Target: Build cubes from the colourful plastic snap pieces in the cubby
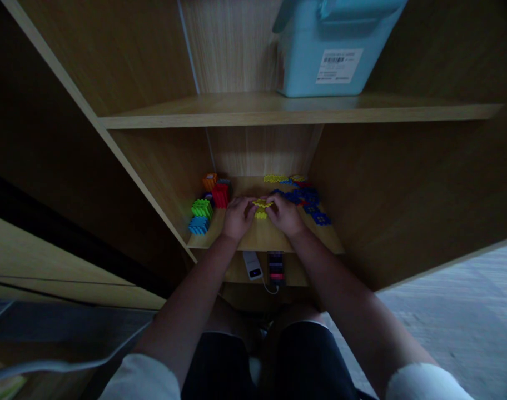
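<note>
Between my two hands is a yellow interlocking plastic piece [262,203] with a notched edge. My left hand [238,215] pinches its left side, and my right hand [285,213] grips its right side. Just below it, another yellow piece [261,214] shows; whether the two are joined I cannot tell. Dark blue pieces [320,218] lie in a loose heap to the right of my right hand, with a bit of red among them. More yellow pieces [276,178] lie flat at the back of the shelf.
Left on the shelf stand red [220,196], orange [209,180], green [202,208] and light blue [199,225] stacks of pieces. A blue bin [328,50] sits on the shelf above. Below are a white power bank [252,265] and a phone [276,269] joined by a cable.
</note>
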Available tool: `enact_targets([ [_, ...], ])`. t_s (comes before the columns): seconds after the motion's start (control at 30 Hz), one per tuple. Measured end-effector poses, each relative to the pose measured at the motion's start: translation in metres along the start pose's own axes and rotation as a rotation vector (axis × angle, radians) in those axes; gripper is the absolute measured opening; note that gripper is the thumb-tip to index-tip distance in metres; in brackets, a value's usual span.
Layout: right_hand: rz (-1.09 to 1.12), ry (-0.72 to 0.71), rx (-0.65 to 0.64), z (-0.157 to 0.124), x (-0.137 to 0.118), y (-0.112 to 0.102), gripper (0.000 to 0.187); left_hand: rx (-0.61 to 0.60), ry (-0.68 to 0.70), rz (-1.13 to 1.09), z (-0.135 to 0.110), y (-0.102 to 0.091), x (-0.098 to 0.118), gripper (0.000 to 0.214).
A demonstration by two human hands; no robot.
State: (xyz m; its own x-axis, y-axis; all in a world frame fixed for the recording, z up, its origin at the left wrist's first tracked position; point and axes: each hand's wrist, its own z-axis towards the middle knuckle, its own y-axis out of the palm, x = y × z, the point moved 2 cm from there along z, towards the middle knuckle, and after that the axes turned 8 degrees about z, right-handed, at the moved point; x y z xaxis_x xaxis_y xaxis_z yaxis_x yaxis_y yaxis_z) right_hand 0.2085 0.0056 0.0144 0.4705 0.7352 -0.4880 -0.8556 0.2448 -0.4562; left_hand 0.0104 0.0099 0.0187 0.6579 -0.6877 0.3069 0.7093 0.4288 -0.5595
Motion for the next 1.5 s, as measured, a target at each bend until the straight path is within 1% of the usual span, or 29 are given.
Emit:
enact_targets([
  [0.1,0.000,0.035,-0.004,-0.0008,0.0014,0.0010,0.018,0.010,0.010,-0.009,-0.0006,0.0003,-0.0004,0.010],
  [0.2,-0.010,-0.013,-0.019,0.0014,0.0018,0.0023,0.018,0.007,0.015,0.001,-0.0006,-0.0001,0.0001,0.008],
  [0.3,-0.029,-0.067,-0.001,0.0046,0.0013,0.0023,0.011,0.003,0.026,0.006,-0.0001,-0.0007,0.0016,0.007],
  [0.57,-0.060,-0.079,0.003,0.0044,0.0053,0.0013,0.010,-0.016,0.017,0.023,0.0007,-0.0022,0.0038,0.007],
  [0.83,-0.048,-0.056,0.006,0.0041,0.0006,-0.0013,0.014,-0.019,0.005,0.011,0.0001,-0.0005,0.0026,0.006],
  [0.97,-0.044,-0.028,-0.019,0.0054,-0.0005,-0.0005,0.014,-0.025,-0.011,0.018,0.0005,-0.0006,0.0037,0.006],
  [1.17,-0.061,-0.026,-0.068,0.0052,0.0039,0.0012,0.011,-0.022,0.005,-0.005,0.0017,-0.0015,0.0035,0.011],
  [1.23,-0.043,-0.011,-0.066,0.0042,0.0058,0.0018,0.009,-0.022,0.009,-0.004,0.0019,-0.0009,0.0025,0.013],
  [1.37,0.019,0.033,-0.064,0.0016,0.0067,0.0029,0.008,-0.017,0.037,0.002,0.0017,0.0002,0.0018,0.010],
  [1.5,0.035,0.057,-0.071,0.0005,0.0039,0.0022,0.009,-0.024,0.027,0.003,0.0017,-0.0009,0.0030,0.008],
])
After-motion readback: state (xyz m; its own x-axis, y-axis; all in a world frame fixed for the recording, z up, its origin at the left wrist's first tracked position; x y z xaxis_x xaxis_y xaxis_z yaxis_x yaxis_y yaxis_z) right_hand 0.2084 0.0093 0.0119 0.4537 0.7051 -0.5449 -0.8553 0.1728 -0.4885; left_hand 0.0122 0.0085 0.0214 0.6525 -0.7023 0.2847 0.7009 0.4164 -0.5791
